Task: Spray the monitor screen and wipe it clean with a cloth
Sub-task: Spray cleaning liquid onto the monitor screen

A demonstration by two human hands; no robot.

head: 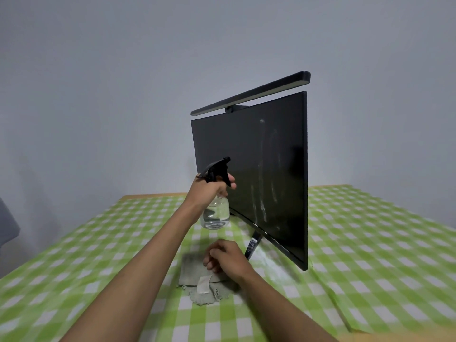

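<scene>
While the left hand [211, 187] grips the spray bottle [216, 209], the right hand [225, 257], loosely curled, hides part of the cloth [197, 275].

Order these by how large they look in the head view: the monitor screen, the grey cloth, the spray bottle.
1. monitor screen, clearly largest.
2. and 3. grey cloth and spray bottle: they look alike; the cloth lies nearer and the right hand partly covers it, so no ranking.

Left hand [209, 187] gripping a clear spray bottle [217, 213] by its black trigger head, nozzle aimed at the dark monitor screen [246, 164] (whitish streaks on it), right hand [227, 257] resting on a grey cloth [195, 272], green checked tablecloth [370, 243], light bar [251, 93] atop the monitor.
</scene>
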